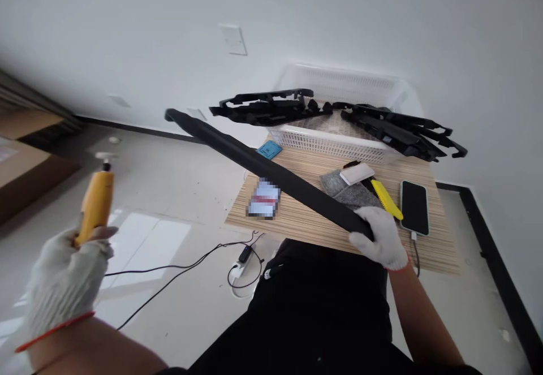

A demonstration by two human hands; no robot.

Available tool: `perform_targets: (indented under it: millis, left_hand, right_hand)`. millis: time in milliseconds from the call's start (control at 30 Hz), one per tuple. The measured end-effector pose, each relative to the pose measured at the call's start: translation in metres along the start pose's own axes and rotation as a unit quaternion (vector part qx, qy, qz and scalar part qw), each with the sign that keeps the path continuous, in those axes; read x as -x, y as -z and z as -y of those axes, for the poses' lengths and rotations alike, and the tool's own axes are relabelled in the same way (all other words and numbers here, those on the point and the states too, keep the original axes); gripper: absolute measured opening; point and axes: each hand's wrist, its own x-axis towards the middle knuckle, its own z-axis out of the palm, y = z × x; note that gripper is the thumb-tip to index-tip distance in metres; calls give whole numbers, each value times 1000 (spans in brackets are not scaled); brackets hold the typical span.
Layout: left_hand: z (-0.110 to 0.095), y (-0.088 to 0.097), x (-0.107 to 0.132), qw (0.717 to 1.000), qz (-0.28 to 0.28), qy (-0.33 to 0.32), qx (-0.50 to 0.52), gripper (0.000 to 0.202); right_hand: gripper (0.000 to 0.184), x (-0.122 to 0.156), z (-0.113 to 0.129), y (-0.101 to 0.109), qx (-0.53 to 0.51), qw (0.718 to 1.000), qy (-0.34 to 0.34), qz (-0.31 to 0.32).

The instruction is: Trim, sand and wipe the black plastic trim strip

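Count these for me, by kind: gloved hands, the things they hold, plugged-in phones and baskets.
Left gloved hand and right gloved hand: 2
Yellow handheld tool: 1
Long black strip: 1
Plugged-in smartphone: 1
White plastic basket: 1
Total: 6

table (297, 222): striped wood-grain top. basket (335, 143) along far side; blue card (270, 149) near its left corner; blurred packet (263, 198) toward left edge; grey cloth (332, 181); phone (414, 208) screen-up, to its right. floor (182, 194): pale, glossy; black cables (182, 266), white power strip (238, 271), carton (34, 166) far left.
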Motion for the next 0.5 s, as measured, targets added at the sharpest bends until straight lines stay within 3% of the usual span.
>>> perform_targets:
  millis: [133, 333, 500]
  left_hand:
    - [-5, -3, 5, 998, -46, 26, -20, 21]
    - [-23, -33, -12, 999, 4, -26, 41, 29]
    - [-37, -58, -28, 996, 64, -48, 31, 44]
  right_hand:
    - [59, -48, 9, -29, 125, 990, 59, 38]
    - [61, -106, 40, -69, 256, 954, 106, 117]
    - [69, -130, 60, -85, 288, 941, 114, 135]
